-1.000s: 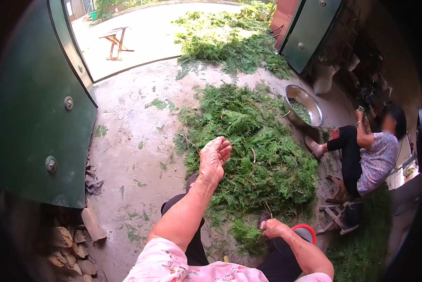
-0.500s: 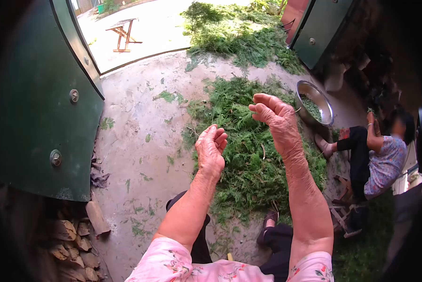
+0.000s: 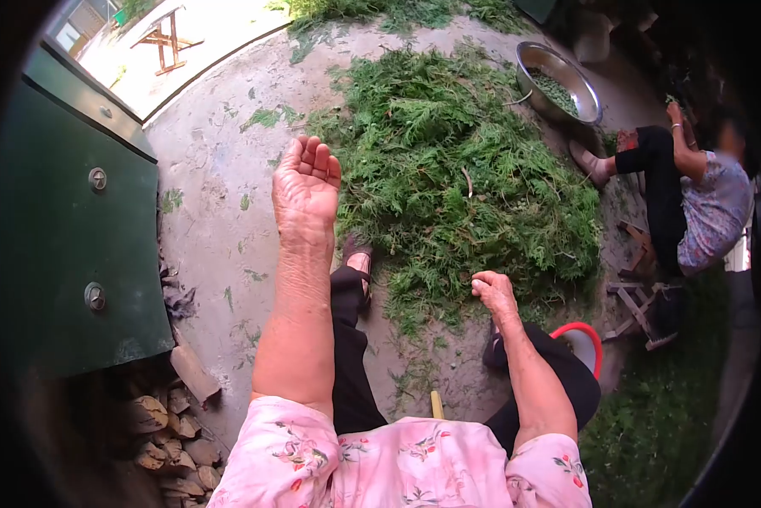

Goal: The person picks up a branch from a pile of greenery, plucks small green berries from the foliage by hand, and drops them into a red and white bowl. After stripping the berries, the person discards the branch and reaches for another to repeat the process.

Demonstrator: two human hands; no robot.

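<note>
Right hand (image 3: 495, 294) drops to the near side of the green pile (image 3: 499, 169) as the left hand (image 3: 307, 188) shifts outward

Half a second ago both hands showed against the pile; now the right one sits lower, by its six o'clock edge, and the left one has moved out to nine o'clock, just beside the leafy fringe. Our view has also tipped further down.

The left palm is turned up, its fingers loosely curled and released. On the right, the fingers bend toward the thumb; whether they grip anything, I cannot tell.

Cut sprigs make up the pile, which spreads over the floor (image 3: 215, 212) in front of the wearer, with a pale twig (image 3: 468, 183) lying across its middle. Reading the clock from there, a metal basin (image 3: 585, 85) with small green pieces inside stands between one and two. At three a co-worker (image 3: 715, 207) in a patterned top sits with both hands raised near a bit of green. Crossed wooden legs (image 3: 639, 309) show at four, and a red rim (image 3: 599, 351) curves out beside the wearer's knee at five. Split firewood (image 3: 177, 449) is stacked between seven and eight, a green door (image 3: 75, 229) fills nine, and a wooden stand (image 3: 169, 42) occupies the bright ground at ten.
</note>
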